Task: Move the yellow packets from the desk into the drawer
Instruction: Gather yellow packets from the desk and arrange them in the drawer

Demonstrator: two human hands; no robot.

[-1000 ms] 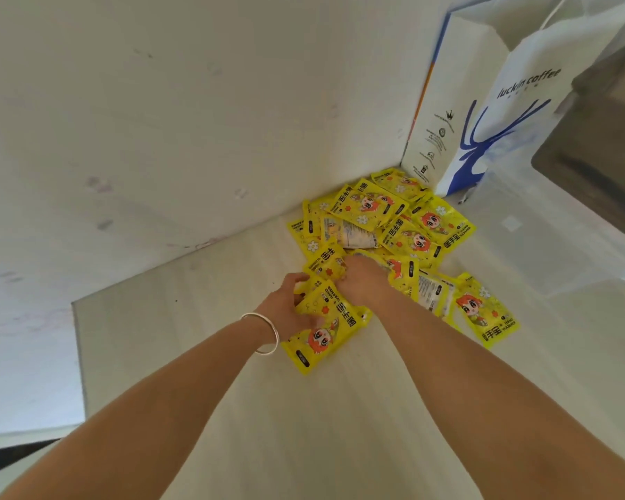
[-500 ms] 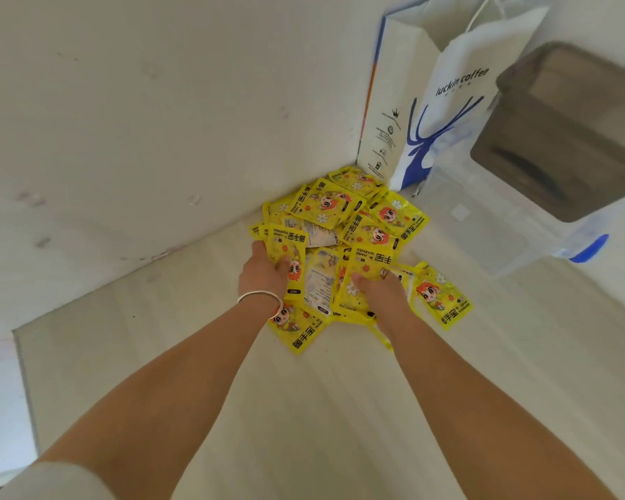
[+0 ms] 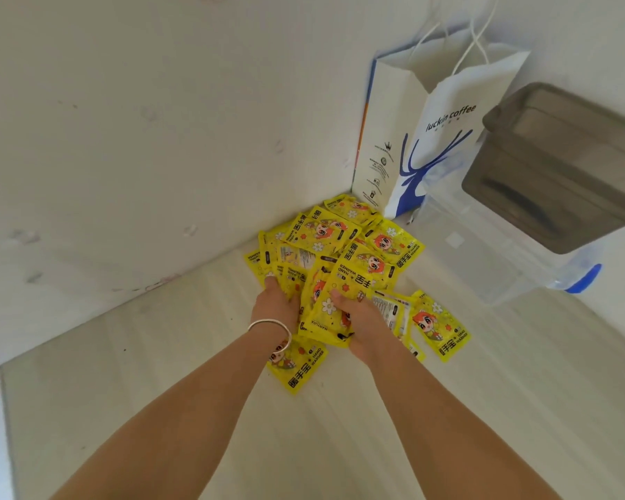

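Note:
Several yellow hand-warmer packets (image 3: 340,247) lie in a heap in the desk's back corner against the wall. My left hand (image 3: 276,304), a silver bangle on its wrist, grips packets at the heap's left side. My right hand (image 3: 358,319) holds a small stack of packets (image 3: 334,301) with the thumb on top. The two hands press this bundle between them. One packet (image 3: 296,369) lies flat under my left wrist, another (image 3: 441,326) lies to the right. No drawer is in view.
A white and blue paper coffee bag (image 3: 423,138) stands against the wall behind the heap. A clear plastic storage box (image 3: 513,261) with a grey lid (image 3: 563,167) sits to the right. The pale wooden desk (image 3: 159,373) ends at its left edge.
Both hands have drawn closer together and gathered packets into a bundle between them. The view has shifted slightly, bringing the bag and box more into frame.

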